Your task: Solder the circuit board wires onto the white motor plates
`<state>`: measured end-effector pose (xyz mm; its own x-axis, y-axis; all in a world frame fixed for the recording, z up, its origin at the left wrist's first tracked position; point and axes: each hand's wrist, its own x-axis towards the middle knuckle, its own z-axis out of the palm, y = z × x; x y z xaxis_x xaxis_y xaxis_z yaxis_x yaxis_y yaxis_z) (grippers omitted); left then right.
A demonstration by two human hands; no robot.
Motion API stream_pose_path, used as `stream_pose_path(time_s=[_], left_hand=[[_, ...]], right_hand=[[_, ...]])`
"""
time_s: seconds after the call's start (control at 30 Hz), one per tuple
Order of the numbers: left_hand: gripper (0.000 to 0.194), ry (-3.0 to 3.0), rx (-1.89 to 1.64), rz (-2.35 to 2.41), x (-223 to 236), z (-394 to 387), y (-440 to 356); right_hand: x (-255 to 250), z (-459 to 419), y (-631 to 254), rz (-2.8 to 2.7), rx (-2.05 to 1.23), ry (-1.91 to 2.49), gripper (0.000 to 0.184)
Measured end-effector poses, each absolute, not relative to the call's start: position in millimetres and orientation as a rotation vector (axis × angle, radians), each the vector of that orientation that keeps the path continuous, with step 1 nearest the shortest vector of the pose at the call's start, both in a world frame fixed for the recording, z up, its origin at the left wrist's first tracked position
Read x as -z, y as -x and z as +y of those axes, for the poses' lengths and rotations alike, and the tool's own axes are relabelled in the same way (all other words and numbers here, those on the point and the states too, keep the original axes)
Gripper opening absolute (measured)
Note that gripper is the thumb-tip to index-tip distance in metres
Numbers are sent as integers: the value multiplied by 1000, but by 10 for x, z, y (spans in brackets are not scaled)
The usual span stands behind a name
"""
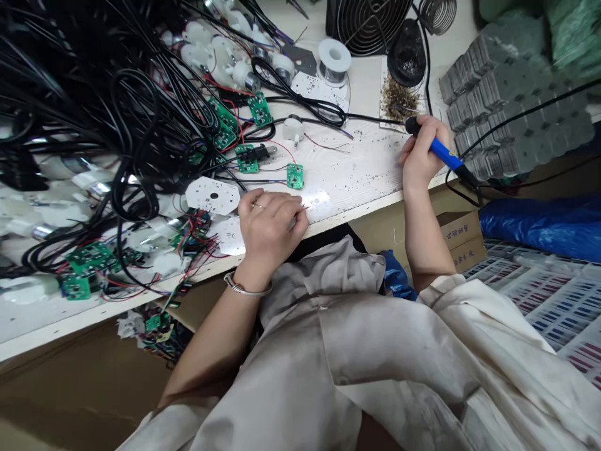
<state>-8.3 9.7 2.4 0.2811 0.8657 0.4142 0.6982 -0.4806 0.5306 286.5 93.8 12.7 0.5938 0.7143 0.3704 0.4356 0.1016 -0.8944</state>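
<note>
blue-handled soldering iron [444, 153] sits in the right hand [420, 153], its fingers [413, 156] closed firmly round the grip, with the front end just above the white wooden desk [366, 166] and close to a heap of brass shavings [399, 100]. the left hand [270, 235] lies palm down near the desk's front edge, a thin silver bangle [248, 288] on its wrist. its fingers [282, 210] curl in narrowly against a white perforated plate [319, 200], but whether they pinch anything small there is hidden. a second white plate [230, 237] lies half under the palm, and a white octagonal plate [212, 195] with a central hole sits just beyond. small green circuit boards [295, 176] with red and black wires lie further up the desk, among dark specks of solder. a spool of solder wire [334, 62] and a coiled metal iron stand [369, 25] sit at the back. a thick tangle of black cables [107, 94] covers the left of the desk, over white plastic motor housings [225, 56], and grey stacked trays [507, 106] rise on the right
</note>
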Motion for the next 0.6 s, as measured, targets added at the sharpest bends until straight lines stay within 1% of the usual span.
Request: stream_pose_path(time_s=[0.23, 0.4, 0.5, 0.6], left_hand=[[9, -2307, -927, 1452, -31, 96, 89], [7, -2320, -971, 1422, -21, 94, 86], [7, -2343, -982, 1437, -25, 90, 77], [7, -2353, -975, 1460, -35, 84, 65]], right_hand=[[-80, 898, -2846, -1014, -301, 1575, 52], [-75, 945, -2895, -1057, -440, 1555, 51], [-79, 973, -2899, -1062, -355, 1522, 50], [-121, 889, -2816, -965, -289, 1414, 43]])
